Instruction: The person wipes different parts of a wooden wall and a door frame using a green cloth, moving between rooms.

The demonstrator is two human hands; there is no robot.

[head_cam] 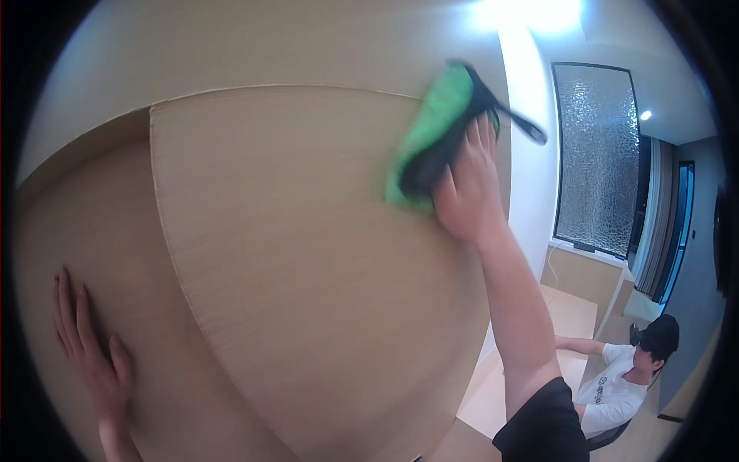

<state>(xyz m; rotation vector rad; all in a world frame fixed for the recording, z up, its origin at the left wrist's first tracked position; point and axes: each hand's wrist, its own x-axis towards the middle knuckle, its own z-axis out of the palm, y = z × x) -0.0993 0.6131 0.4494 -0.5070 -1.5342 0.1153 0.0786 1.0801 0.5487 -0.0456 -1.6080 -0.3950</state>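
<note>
My right hand (470, 185) grips a green and black cleaning duster (436, 133) against the upper right part of a wood-grain cabinet door panel (300, 242). The duster is slightly blurred, and its dark handle (525, 128) sticks out to the right past the panel. I cannot tell how my fingers wrap around its back. At the lower left, my left hand (95, 346) lies flat with fingers apart on a recessed wood-grain panel (133, 260), left of the door panel's edge. It holds nothing.
A person in a white shirt and black cap (620, 381) sits at a light wooden desk (568, 306) at the lower right. Behind stand a textured glass pane (597, 161) and a curtain (655, 219). A bright ceiling light (525, 14) shines above.
</note>
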